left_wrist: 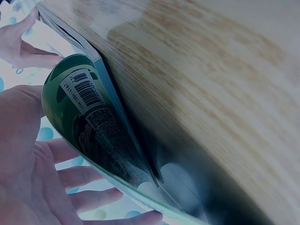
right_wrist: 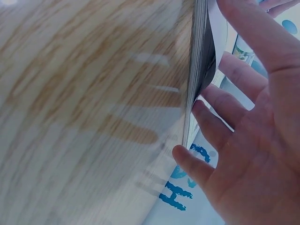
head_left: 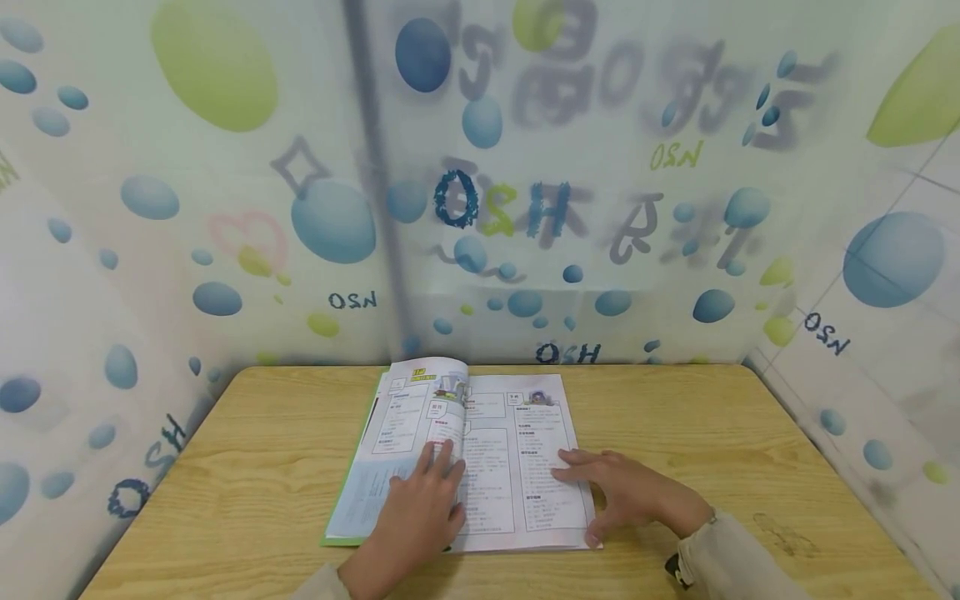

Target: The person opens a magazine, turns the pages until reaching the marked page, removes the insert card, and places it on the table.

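— Where's your book (head_left: 491, 483)?
— Lower middle of the frame, open on your table (head_left: 247, 467). Your left hand (head_left: 420, 508) rests, fingers spread, on the left page (head_left: 397, 417); your right hand (head_left: 630, 492), spread too, touches the right page (head_left: 543, 500).
— Step?
— Page-turning or flattening, probably. Next move likely calls for pinching one edge, left steadying.
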Demonstrator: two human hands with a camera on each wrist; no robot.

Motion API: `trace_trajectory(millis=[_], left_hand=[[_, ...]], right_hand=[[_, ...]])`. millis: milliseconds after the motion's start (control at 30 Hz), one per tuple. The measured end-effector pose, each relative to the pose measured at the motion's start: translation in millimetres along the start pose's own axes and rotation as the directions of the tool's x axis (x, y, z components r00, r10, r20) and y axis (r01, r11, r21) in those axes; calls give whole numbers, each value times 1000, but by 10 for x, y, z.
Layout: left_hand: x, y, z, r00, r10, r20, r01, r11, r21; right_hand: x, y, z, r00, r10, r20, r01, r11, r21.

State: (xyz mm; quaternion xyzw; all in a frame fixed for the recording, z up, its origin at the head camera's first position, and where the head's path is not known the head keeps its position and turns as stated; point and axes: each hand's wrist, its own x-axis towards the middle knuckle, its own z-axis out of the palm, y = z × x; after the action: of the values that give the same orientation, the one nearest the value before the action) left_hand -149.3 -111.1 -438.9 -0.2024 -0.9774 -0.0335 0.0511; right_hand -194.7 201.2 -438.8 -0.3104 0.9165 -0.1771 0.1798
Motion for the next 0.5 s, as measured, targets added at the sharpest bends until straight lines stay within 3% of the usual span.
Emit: trace_trajectory(millis=[500], left_hand=[[11,-9,0,999,27,-28,-26,999,36]], right_hand=[[-1,1,-2,1000,-18,-18,18,1000,0]])
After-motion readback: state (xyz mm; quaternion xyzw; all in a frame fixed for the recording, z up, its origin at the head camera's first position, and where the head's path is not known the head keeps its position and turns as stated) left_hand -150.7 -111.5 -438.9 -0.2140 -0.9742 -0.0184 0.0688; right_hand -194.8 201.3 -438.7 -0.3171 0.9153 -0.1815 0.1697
